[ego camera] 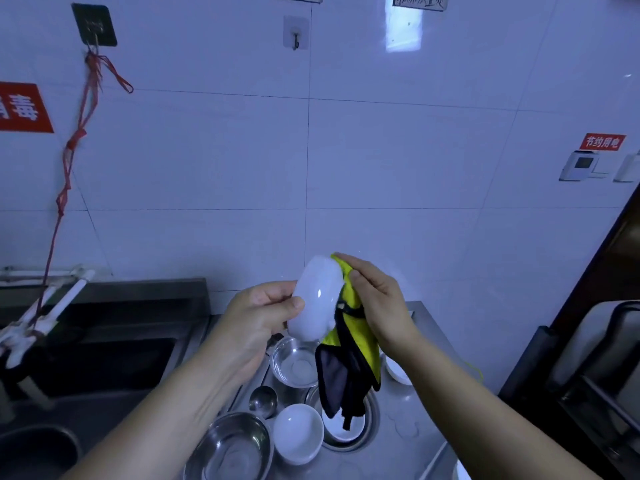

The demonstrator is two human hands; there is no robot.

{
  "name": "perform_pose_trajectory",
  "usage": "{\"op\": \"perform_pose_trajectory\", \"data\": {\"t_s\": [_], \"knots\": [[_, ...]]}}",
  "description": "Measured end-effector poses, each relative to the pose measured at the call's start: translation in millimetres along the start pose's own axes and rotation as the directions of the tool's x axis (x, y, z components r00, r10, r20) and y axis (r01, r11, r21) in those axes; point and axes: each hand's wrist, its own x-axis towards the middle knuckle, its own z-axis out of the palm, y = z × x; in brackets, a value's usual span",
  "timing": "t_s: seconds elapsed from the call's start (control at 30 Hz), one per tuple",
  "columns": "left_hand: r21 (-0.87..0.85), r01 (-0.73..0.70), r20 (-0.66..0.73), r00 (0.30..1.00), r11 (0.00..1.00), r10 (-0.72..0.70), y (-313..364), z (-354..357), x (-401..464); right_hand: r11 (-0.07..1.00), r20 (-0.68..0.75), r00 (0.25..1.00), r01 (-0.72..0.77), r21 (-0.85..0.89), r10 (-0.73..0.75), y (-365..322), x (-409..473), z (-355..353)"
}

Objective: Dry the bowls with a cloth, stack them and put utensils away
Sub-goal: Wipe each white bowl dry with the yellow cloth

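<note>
A person's left hand (263,317) grips a white bowl (317,303) held up on its side above the counter (419,427), thumb across the outer wall and fingers curled behind it. The right hand (377,299) is closed on a yellow cloth (360,341), pressing it against the bowl's rim and far side; the cloth's dark grey backing and black edging hang down below the bowl. The two hands are close together, with only the bowl and cloth between them.

Below them on the steel counter stand a small steel bowl (294,363), upright and just under the held bowl, and a white bowl (299,433) nearer the camera. A large steel bowl (230,448) sits just left of that one, and a ladle's round cup (263,400) lies between the steel bowls. Another white bowl (344,427) rests inside a steel dish behind the hanging cloth, and part of one more white bowl (398,374) shows beside the right forearm.

To the left lies a dark sink (104,362). On the white tiled wall (381,150) behind hang two hooks, the left one carrying a red string (74,140).
</note>
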Motion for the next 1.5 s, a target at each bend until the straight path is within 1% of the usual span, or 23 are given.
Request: {"op": "perform_pose_trajectory", "data": {"t_s": [0.03,0.1,0.17,0.23,0.27,0.33,0.4,0.47,0.53,0.63,0.7,0.77,0.83,0.93,0.97,1.0,1.1,1.2,1.27,1.37,1.43,1.5], "knots": [[-0.035,-0.011,-0.004,1.000,0.999,0.010,1.5,-1.4,1.6,0.999,-0.021,0.999,-0.029,-0.015,0.028,2.4,-0.1,-1.8],[-0.072,-0.030,-0.016,0.999,0.997,0.029,3.3,-4.1,5.0,0.995,-0.076,0.997,-0.035,-0.088,0.028,4.9,-2.6,-1.4],[-0.084,-0.025,-0.053,0.998,0.996,0.020,0.5,-6.3,7.8,0.996,-0.174,0.985,0.000,-0.091,-0.016,-0.5,-4.7,2.3],[-0.093,-0.012,-0.072,0.997,0.996,0.005,-2.7,-5.5,9.6,0.991,-0.244,0.963,0.092,-0.100,-0.114,-8.5,-7.2,10.5],[-0.100,-0.015,-0.077,0.997,0.995,0.007,-4.5,-4.8,10.8,0.975,-0.237,0.952,0.161,-0.156,-0.195,-10.2,-10.2,16.1],[-0.147,-0.011,-0.104,0.995,0.989,-0.005,-4.4,-4.2,13.8,0.915,-0.172,0.922,0.291,-0.278,-0.346,-6.0,-18.6,26.2],[-0.212,-0.017,-0.157,0.987,0.977,-0.017,-2.2,-6.7,16.3,0.864,-0.086,0.899,0.382,-0.329,-0.430,7.6,-27.4,29.0],[-0.216,-0.010,-0.162,0.986,0.976,-0.026,1.6,-8.1,15.3,0.830,-0.024,0.884,0.429,-0.356,-0.467,18.4,-31.0,22.4],[-0.196,0.000,-0.129,0.991,0.981,-0.026,2.5,-8.7,12.8,0.819,-0.023,0.886,0.419,-0.391,-0.464,20.7,-27.3,14.4],[-0.210,0.021,-0.083,0.996,0.977,-0.039,3.3,-7.5,11.7,0.841,-0.117,0.901,0.334,-0.425,-0.417,10.6,-11.6,8.9],[-0.209,0.023,-0.070,0.997,0.978,-0.039,3.6,-5.7,13.0,0.849,-0.147,0.903,0.311,-0.427,-0.405,1.3,-6.3,14.2],[-0.199,0.022,-0.091,0.995,0.980,-0.041,5.3,-5.1,14.6,0.857,-0.140,0.900,0.331,-0.395,-0.412,-3.9,-10.2,23.6],[-0.178,0.016,-0.120,0.992,0.984,-0.038,6.7,-7.7,14.9,0.869,-0.103,0.909,0.348,-0.351,-0.405,-2.5,-18.1,28.2],[-0.149,0.022,-0.165,0.985,0.989,-0.047,6.5,-15.9,14.4,0.850,0.056,0.927,0.363,-0.382,-0.371,-5.7,-22.1,21.2],[-0.137,0.026,-0.173,0.984,0.990,-0.050,5.2,-18.4,13.9,0.849,0.088,0.933,0.355,-0.391,-0.350,-11.0,-19.6,18.0],[-0.123,0.029,-0.171,0.984,0.992,-0.050,4.4,-18.7,13.2,0.860,0.077,0.940,0.335,-0.385,-0.331,-17.9,-15.3,15.6],[-0.085,0.020,-0.140,0.990,0.996,-0.032,1.7,-12.1,12.1,0.880,-0.051,0.941,0.291,-0.374,-0.333,-39.4,2.6,17.0],[-0.114,-0.006,-0.134,0.991,0.993,-0.010,4.8,-2.7,11.8,0.840,-0.021,0.942,0.289,-0.459,-0.335,-38.9,6.9,29.4],[-0.203,-0.004,-0.168,0.985,0.979,-0.031,9.5,0.0,13.5,0.766,0.025,0.903,0.379,-0.519,-0.429,-28.0,-3.3,36.8],[-0.364,0.009,-0.197,0.977,0.932,-0.086,16.0,2.0,17.5,0.574,0.126,0.773,0.559,-0.599,-0.622,-2.2,-21.5,46.6],[-0.470,0.015,-0.182,0.977,0.883,-0.114,20.0,4.9,18.9,0.484,0.128,0.698,0.605,-0.632,-0.705,12.9,-26.9,48.9],[-0.563,0.030,-0.170,0.974,0.826,-0.151,21.1,9.0,18.4,0.443,0.096,0.646,0.616,-0.652,-0.758,18.0,-23.7,46.1]]}}
